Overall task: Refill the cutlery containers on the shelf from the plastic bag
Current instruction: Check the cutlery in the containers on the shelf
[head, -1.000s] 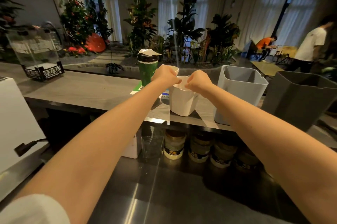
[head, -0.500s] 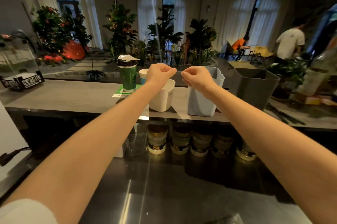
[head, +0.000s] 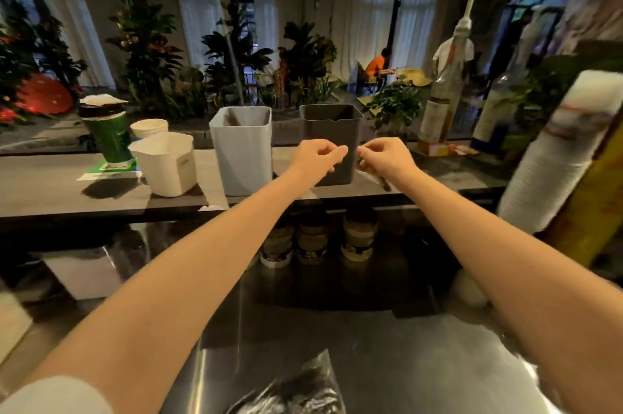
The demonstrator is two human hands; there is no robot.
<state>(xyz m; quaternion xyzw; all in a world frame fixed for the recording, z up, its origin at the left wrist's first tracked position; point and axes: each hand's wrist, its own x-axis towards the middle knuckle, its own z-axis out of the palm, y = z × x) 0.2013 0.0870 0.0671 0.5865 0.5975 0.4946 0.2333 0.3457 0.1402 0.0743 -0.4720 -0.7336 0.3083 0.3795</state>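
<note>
Three tubs stand in a row on the grey shelf (head: 50,184): a white container (head: 168,164), a light grey container (head: 242,150) and a dark grey container (head: 332,127). Both my hands hover right in front of the dark grey one. My left hand (head: 320,157) and my right hand (head: 387,157) have their fingers curled into a pinch, nothing clearly between them. A thin dark stick (head: 382,181) lies on the shelf under my right wrist. The clear plastic bag (head: 296,393) with dark contents rests on the steel counter at the bottom edge.
A green lidded cup (head: 108,137) and a small white cup (head: 150,127) stand left of the tubs. Pump bottles (head: 445,90) and a tall stack of white cups (head: 553,157) crowd the right. Jars (head: 313,238) sit under the shelf. A seated person (head: 377,66) is far behind.
Both hands have left the white container's rim and travelled right, past the light grey tub to the dark grey one. My view swung right with them.
</note>
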